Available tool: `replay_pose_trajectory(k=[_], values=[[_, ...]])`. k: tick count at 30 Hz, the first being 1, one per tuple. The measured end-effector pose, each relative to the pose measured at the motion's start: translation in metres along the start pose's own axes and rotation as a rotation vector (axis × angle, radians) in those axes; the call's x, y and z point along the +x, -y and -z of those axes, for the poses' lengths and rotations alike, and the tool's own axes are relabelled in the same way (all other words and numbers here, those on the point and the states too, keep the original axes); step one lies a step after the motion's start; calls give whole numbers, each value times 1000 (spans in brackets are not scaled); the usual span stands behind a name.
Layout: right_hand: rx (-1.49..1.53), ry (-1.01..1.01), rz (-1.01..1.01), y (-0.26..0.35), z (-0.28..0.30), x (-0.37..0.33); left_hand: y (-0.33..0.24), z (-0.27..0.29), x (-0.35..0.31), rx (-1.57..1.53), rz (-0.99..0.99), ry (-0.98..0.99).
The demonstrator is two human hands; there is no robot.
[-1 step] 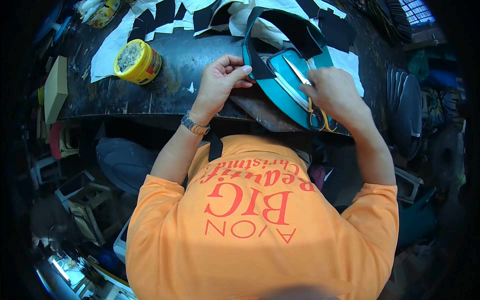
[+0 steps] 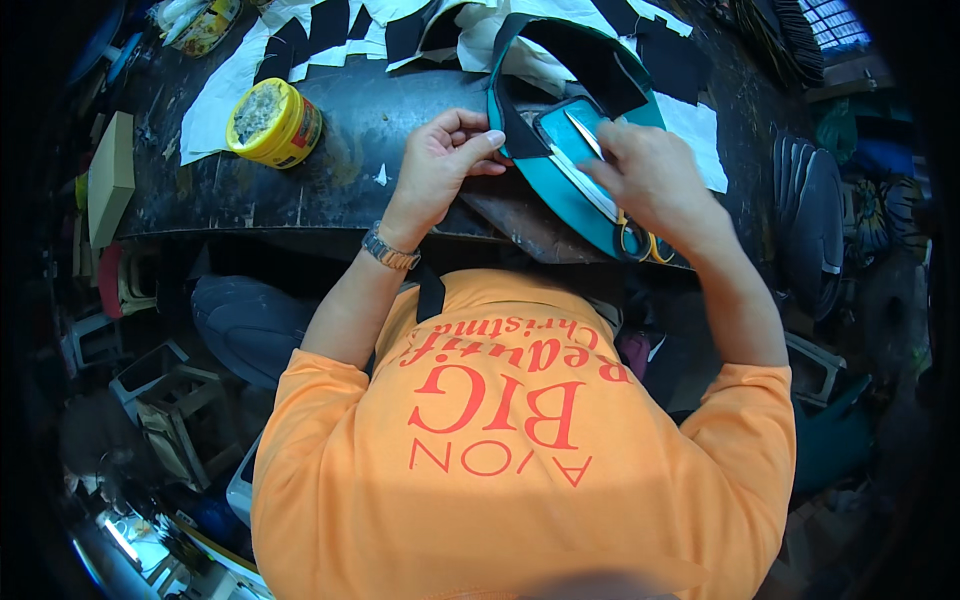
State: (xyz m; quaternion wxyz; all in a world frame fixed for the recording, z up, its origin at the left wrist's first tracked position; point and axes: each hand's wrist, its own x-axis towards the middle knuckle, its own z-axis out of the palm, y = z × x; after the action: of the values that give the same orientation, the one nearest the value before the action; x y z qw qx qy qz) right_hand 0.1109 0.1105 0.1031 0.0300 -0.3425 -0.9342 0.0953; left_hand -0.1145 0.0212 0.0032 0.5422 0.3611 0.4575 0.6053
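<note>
Scissors partly behind the right hand

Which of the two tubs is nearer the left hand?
The yellow tub with pale, lumpy contents; the patterned tub sits farther from the left hand, toward the view's upper-left corner.

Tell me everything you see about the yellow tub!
The yellow tub is round, looks like plastic, and has a label on its side. It's open, with lumpy greyish stuff inside. It stands on the dark table, left of the left hand, untouched by either hand. In the picture, its left edge overlaps a white sheet.
</note>
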Motion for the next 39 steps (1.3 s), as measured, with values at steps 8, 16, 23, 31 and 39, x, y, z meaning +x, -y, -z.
replay_pose_trajectory(k=[8,16,23,31,39], values=[[688,-78,8,27,-50,43,-2,3,-3,-39,94,-1],[590,-85,-14,32,-54,38,1,-1,-2,68,77,12],[727,-105,-187,29,-52,39,-1,-7,-4,175,-31,40],[711,-56,-115,26,-58,43,-6,-10,-9,402,-125,77],[806,38,-93,12,-61,42,-3,-8,-10,362,29,46]])
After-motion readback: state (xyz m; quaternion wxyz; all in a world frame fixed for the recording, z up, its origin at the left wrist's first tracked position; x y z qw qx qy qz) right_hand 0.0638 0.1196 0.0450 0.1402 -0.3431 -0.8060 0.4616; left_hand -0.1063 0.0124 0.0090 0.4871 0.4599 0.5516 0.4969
